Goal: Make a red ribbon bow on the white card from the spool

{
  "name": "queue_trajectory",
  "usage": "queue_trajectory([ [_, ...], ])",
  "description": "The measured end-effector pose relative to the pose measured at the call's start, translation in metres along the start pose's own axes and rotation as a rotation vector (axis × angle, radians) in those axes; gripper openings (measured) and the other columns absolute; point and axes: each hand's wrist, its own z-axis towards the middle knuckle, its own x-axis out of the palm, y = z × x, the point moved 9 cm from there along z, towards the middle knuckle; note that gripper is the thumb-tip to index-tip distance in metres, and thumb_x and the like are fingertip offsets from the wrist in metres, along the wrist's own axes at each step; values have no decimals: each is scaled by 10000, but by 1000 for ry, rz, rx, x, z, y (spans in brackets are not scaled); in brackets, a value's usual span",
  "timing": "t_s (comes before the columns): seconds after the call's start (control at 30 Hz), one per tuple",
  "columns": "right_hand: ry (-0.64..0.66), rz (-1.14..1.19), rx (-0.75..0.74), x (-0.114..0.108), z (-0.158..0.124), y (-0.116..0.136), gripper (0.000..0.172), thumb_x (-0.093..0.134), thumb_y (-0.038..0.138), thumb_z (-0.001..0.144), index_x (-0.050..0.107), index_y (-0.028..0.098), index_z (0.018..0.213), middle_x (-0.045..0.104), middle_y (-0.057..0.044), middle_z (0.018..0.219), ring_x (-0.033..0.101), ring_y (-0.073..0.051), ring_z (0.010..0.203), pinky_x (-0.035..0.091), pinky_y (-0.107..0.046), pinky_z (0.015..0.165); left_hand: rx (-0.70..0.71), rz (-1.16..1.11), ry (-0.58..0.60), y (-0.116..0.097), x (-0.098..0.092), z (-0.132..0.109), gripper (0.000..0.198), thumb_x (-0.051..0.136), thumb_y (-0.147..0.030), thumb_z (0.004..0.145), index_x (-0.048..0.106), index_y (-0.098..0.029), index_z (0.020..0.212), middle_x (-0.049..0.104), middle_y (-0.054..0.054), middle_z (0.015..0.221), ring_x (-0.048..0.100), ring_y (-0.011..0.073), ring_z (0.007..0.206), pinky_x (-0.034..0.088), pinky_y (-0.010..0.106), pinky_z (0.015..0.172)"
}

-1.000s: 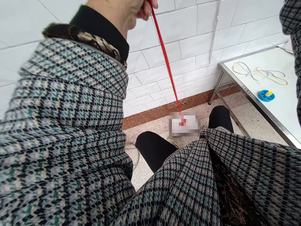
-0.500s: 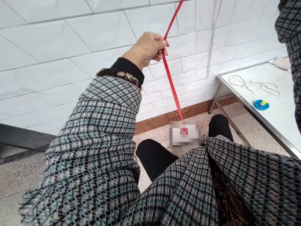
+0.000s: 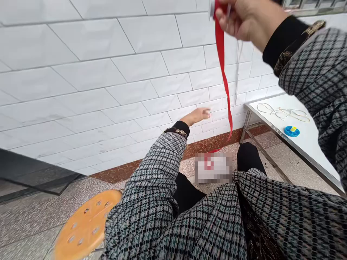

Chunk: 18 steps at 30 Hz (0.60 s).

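Note:
High at the top edge, my right hand (image 3: 244, 21) is closed on a spool (image 3: 213, 9) of red ribbon, partly cut off by the frame. From it the red ribbon (image 3: 222, 68) hangs slack, curving down to the floor beside a pixelated white object with red marks (image 3: 219, 171) between my knees. My left hand (image 3: 197, 115) is lower, in front of the tiled wall and left of the ribbon, apart from it. Its fingers are extended and slightly spread, with nothing visible in them.
A white table (image 3: 311, 144) with a metal edge stands at right. On it lie a loop of pale cord (image 3: 284, 113) and a round blue dish (image 3: 292, 131) with something yellow. An orange stool (image 3: 89, 224) is at lower left, a dark panel (image 3: 29, 173) beyond it. White tiles (image 3: 130, 65) line the wall.
My left hand has let go of the ribbon and dropped lower. My right hand, with the spool, has come into view at the top. The ribbon has gone from taut to slack.

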Motion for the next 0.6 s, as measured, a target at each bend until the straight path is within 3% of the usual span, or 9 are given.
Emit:
queue_trajectory([
  [0.07,6,-47,-19,13,-14,-11,99,551,118,1051,606,43,1017,681,16,768,710,-22,709,515,-146,737,79,-12,39,-22,15,9,342,888,-289,752,765,-197,1058,761,134,1025,725,281,1099,586,455,989],
  [0.1,35,-50,-4,22,-22,-21,51,597,101,1034,603,50,1028,677,36,709,688,-10,643,539,-158,733,141,-35,85,-37,24,13,369,880,-281,740,754,-207,1079,765,121,1046,723,272,1117,567,460,1022],
  [0.2,56,-73,53,39,-46,-50,69,563,107,1079,582,79,1018,673,50,694,670,-1,606,554,-147,727,284,-115,124,-74,38,18,405,809,-341,793,693,-240,1167,764,74,1130,712,257,1165,529,488,1078],
  [0.27,9,-110,107,40,-58,-66,139,537,118,1105,581,86,978,646,51,689,657,-6,609,560,-131,717,297,-155,123,-85,44,17,346,771,-346,833,677,-238,1148,761,62,1113,719,247,1138,529,477,1076],
  [0.43,21,-70,142,43,-60,-100,156,594,35,1070,617,99,931,655,7,688,638,-52,564,554,-100,568,203,-233,39,-69,49,11,143,753,-278,879,669,-203,966,730,51,930,716,179,892,567,367,956],
  [0.6,-22,60,187,35,-47,-149,175,621,31,1044,652,99,886,672,-38,636,637,-89,496,536,-123,467,160,-287,-15,-43,41,14,122,750,-234,899,654,-175,851,668,19,807,623,104,721,551,268,805],
])
